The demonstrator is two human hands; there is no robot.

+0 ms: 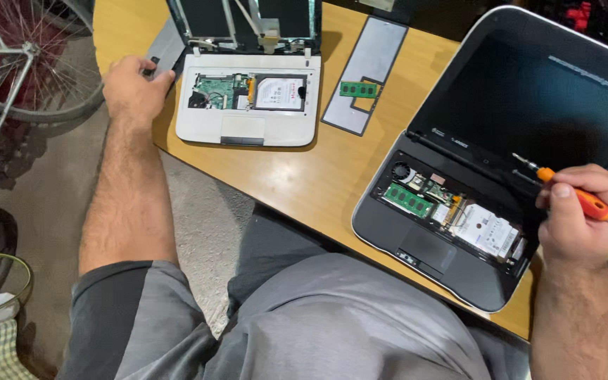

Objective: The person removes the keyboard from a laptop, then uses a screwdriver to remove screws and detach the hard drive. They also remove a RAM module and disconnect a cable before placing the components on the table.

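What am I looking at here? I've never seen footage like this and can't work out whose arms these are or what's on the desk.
This is one picture from a camera worn on a person's head, looking down at their own lap and arms. On the wooden table lie two opened small laptops with their insides showing. The left hand rests at the edge of the white laptop, touching a grey part beside it. The right hand holds an orange-handled screwdriver over the black laptop. Between the laptops lies a flat grey cover panel with a green memory stick on it. A bicycle wheel stands at left.
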